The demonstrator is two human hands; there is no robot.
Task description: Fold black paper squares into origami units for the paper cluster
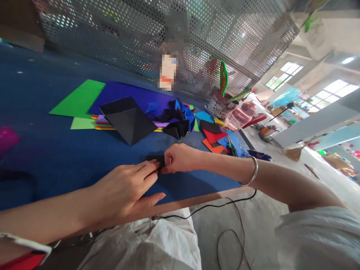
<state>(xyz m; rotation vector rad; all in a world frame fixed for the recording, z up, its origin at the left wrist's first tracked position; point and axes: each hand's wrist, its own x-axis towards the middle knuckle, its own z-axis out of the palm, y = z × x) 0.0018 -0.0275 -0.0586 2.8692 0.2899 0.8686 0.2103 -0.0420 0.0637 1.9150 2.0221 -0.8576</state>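
A small dark folded piece of paper (160, 158) lies flat on the blue tabletop near the front edge. My left hand (132, 187) rests on it from the left, fingers stretched out flat and thumb apart. From the right, my right hand (180, 159) is closed at the paper's right end, its knuckles bent and fingertips pressed together there. The fingers cover part of the paper. Just beyond my hands lies a larger folded black paper shape (128, 120). Beside it is a cluster of black and blue folded paper pieces (180, 118).
Green paper (80, 99) and purple-blue paper (120, 93) lie behind. A cutter (231, 146) lies by coloured paper scraps (215, 137) on the right. Near them stand a jar (221, 105) and a pink bottle (241, 115). A perforated metal panel (120, 41) rises at the back.
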